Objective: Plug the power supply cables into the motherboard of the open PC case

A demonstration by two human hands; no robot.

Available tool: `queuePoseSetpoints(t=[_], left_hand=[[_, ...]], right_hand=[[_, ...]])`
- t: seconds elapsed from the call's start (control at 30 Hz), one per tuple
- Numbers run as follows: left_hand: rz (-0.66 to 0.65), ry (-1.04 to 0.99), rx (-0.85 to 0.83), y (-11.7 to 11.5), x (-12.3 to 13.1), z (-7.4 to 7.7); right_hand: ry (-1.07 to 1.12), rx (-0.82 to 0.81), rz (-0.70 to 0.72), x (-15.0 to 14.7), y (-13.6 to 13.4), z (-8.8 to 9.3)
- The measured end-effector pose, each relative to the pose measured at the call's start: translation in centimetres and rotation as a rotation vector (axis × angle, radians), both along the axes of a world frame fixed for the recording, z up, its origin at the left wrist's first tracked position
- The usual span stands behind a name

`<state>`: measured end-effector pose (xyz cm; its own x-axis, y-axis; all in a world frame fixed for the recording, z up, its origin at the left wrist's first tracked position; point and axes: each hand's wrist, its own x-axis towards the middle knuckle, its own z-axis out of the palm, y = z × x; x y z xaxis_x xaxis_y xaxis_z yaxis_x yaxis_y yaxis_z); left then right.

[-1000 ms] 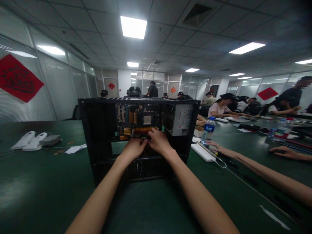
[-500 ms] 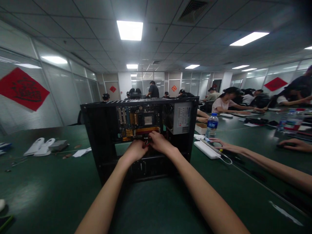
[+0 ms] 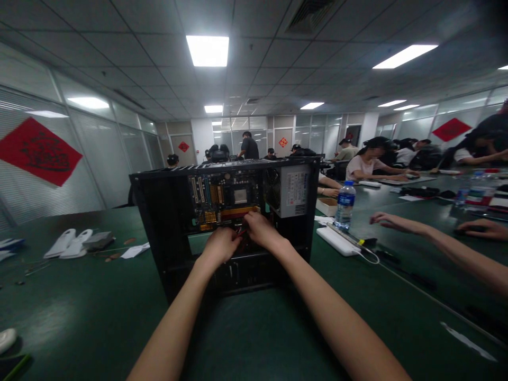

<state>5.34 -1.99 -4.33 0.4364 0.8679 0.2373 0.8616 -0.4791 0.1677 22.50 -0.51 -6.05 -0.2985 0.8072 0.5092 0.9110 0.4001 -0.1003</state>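
An open black computer case [image 3: 148, 222] stands on the green table in front of me. Inside it a motherboard [image 3: 240, 196] shows, with a power supply [image 3: 294, 191] at the upper right. My left hand [image 3: 222, 244] reaches in below the board, fingers pinched. My right hand [image 3: 260, 230] is beside it at the board's lower edge, just under the orange and red memory slots [image 3: 238, 212], its fingers also closed. Between the fingertips of both hands is a small red piece, apparently a thin cable [image 3: 241, 232]; its ends are hidden by my fingers.
Right of the case are a water bottle [image 3: 345, 205], a white power strip [image 3: 337, 241] with its cord, and a small open box [image 3: 327, 205]. A co-worker's hand [image 3: 397, 221] reaches in from the right. White pieces [image 3: 65, 243] and a grey block [image 3: 98, 241] lie left.
Both my hands stay at the same spot under the motherboard, with only slight finger movement. The co-worker's hand has drawn back right, away from the power strip. The view has shifted slightly.
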Motion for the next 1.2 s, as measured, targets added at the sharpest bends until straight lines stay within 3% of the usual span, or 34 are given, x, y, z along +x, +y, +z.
queuePoseSetpoints(t=[0.5,0.77,1.2], left_hand=[[-0.038,0.010,0.004,0.13,0.20,0.05],[-0.086,-0.036,-0.022,0.34,0.04,-0.15],[-0.116,-0.079,-0.065,0.78,-0.02,-0.60]], right_hand=[[-0.070,0.013,-0.068,-0.15,-0.20,0.41],[-0.078,-0.152,-0.126,-0.34,-0.65,0.98],[-0.094,-0.139,-0.117,-0.28,-0.36,0.65]])
